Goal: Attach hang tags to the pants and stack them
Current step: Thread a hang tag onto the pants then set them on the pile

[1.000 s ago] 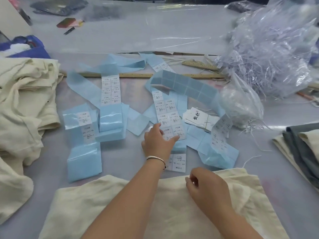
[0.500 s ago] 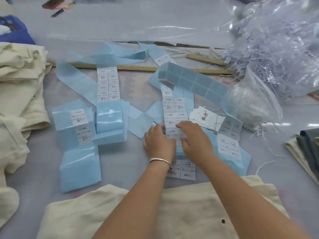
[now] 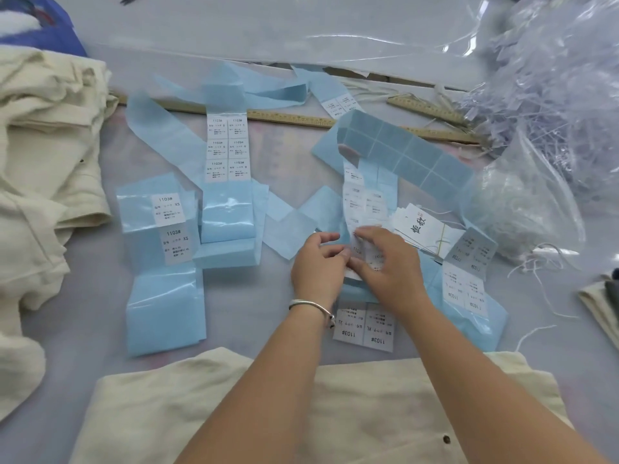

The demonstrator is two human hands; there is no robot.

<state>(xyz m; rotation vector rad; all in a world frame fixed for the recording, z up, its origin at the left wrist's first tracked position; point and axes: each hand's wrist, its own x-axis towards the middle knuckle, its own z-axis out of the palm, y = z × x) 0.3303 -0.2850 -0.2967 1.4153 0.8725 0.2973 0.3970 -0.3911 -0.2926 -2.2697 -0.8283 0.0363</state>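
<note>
Cream pants (image 3: 207, 406) lie flat at the near edge of the table, under both my forearms. Beyond them run several blue backing strips carrying white size stickers. My left hand (image 3: 316, 266) and my right hand (image 3: 385, 266) meet over the middle sticker strip (image 3: 363, 202). Both pinch it at a white sticker, and the strip bows up off the table above my fingers. A small pile of white hang tags (image 3: 420, 226) with strings lies just right of my hands.
More cream pants (image 3: 43, 155) are heaped at the left. A clear bag of pale plastic fasteners (image 3: 549, 95) fills the upper right, with a smaller bag of strings (image 3: 516, 209) below it. Two wooden rulers (image 3: 301, 120) lie across the back. Folded garments (image 3: 603, 303) sit at the right edge.
My right hand left the pants and came forward to join the left on the middle sticker strip. The strip now lifts and curls between both hands.
</note>
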